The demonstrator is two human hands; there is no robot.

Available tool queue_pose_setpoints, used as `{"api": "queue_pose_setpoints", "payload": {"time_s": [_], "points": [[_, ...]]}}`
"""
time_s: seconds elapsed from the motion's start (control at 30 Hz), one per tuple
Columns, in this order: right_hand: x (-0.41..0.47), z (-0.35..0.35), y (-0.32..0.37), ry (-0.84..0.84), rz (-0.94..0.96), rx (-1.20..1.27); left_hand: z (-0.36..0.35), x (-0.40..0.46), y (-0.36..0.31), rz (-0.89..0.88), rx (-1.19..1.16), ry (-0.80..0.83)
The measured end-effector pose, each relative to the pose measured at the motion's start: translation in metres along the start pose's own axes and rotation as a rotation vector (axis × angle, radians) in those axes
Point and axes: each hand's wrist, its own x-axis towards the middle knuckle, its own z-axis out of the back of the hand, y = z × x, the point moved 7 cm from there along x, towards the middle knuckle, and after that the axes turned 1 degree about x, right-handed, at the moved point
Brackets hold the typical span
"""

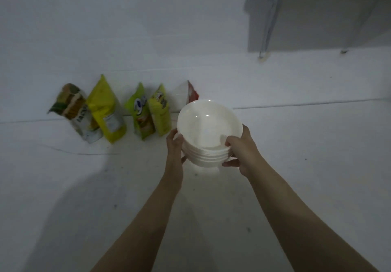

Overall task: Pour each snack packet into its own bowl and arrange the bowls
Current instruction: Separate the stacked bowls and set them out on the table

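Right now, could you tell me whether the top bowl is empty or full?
Empty: the top bowl shows only bare white inside, held in the stack by both hands.

A pale white surface [296,166] carries a row of five snack packets along its far edge, leaning against the wall. From the left: a green-and-white packet [73,111], touching a plain yellow packet [106,111], then a lime packet [140,113] against a yellow-green packet [160,111], and a red-and-white packet [191,93] (mostly hidden). A thin crack [84,153] runs across the surface near the left packets.
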Motion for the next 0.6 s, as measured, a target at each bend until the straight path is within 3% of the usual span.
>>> {"api": "queue_pose_setpoints", "payload": {"time_s": [0.2,0.43,0.6], "points": [[-0.086,-0.106,-0.032,0.158,0.017,-0.08,0.136,-0.071,-0.034,-0.117,0.053,-0.12],[-0.168,-0.249,-0.08,0.337,0.011,-0.188,0.304,-0.139,-0.044,0.075,0.152,-0.329],[-0.204,-0.319,-0.097,0.405,0.005,-0.228,0.379,-0.16,-0.055,0.144,0.233,-0.368]]}}
